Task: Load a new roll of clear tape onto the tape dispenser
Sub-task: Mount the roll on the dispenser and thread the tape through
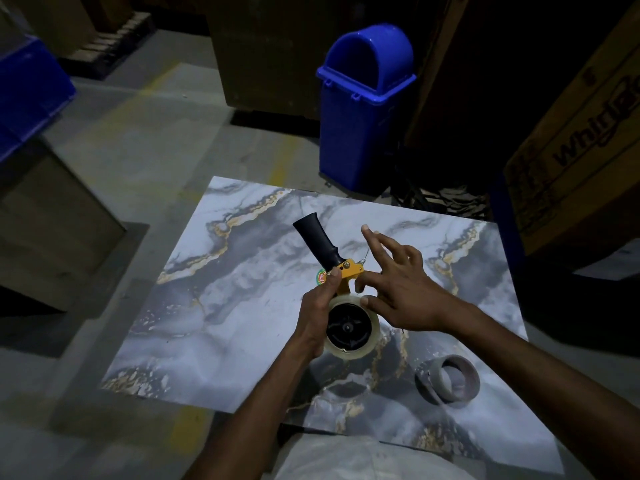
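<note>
Dim storeroom with a concrete floor. Over the middle of a grey marble-patterned surface (242, 306), the left hand (317, 311) holds in its grip a yellow-and-black tape dispenser (313, 242) carrying a clear tape roll (346, 353). The right hand (401, 289) has a released grip, thumb touching the roll. An empty grey cardboard core (448, 381) lies near the front right corner, and a blue plastic bin (360, 126) stands beyond the far edge.
</note>
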`<move>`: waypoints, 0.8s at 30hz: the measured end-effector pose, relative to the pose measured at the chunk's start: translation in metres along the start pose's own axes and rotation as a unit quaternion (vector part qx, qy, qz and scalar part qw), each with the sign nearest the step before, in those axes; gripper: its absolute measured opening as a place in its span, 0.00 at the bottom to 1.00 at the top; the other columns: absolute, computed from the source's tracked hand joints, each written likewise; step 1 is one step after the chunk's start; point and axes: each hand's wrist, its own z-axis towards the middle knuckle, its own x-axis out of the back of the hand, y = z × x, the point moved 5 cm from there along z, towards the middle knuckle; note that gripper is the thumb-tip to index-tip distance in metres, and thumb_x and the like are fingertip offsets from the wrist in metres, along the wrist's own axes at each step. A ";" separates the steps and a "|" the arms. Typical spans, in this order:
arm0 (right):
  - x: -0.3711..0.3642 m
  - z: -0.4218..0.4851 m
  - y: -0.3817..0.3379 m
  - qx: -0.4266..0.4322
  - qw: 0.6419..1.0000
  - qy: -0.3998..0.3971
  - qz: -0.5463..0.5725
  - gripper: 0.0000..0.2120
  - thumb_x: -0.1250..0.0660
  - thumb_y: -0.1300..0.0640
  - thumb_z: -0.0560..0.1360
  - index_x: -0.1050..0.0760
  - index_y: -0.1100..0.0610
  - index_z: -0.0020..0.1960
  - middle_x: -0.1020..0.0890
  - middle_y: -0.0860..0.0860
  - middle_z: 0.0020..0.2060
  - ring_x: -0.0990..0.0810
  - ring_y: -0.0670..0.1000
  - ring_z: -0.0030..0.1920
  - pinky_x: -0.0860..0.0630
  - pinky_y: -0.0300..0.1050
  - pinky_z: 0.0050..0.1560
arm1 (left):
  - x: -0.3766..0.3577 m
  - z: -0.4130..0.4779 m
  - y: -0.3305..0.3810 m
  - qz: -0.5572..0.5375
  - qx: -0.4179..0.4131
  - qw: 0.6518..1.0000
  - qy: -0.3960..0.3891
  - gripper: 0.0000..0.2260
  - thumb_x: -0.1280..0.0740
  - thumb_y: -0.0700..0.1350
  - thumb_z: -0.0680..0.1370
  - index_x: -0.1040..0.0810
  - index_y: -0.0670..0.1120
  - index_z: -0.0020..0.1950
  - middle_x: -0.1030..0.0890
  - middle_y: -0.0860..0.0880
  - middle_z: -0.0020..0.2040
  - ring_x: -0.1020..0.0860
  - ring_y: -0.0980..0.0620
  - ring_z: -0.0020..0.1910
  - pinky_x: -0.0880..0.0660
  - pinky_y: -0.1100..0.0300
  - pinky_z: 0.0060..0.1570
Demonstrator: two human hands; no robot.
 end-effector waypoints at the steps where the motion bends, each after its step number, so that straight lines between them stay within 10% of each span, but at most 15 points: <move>1: 0.000 0.000 0.000 0.001 1.000 -0.001 0.006 0.07 0.39 0.40 0.79 0.26 0.41 0.51 0.63 0.53 0.81 0.58 0.57 0.81 0.45 0.61 0.70 | 0.001 -0.001 0.001 0.002 0.001 1.000 0.001 0.29 0.35 0.75 0.74 0.14 0.57 0.64 0.13 0.48 0.61 0.17 0.41 0.64 0.24 0.36 0.70; 24: -0.005 -0.009 -0.004 0.001 1.000 0.010 -0.023 0.14 0.45 0.37 0.79 0.26 0.42 0.49 0.61 0.53 0.82 0.57 0.56 0.81 0.49 0.60 0.72 | 0.005 -0.005 -0.015 0.003 -0.006 0.999 0.050 0.30 0.36 0.76 0.74 0.12 0.55 0.58 0.12 0.45 0.57 0.16 0.39 0.60 0.22 0.35 0.65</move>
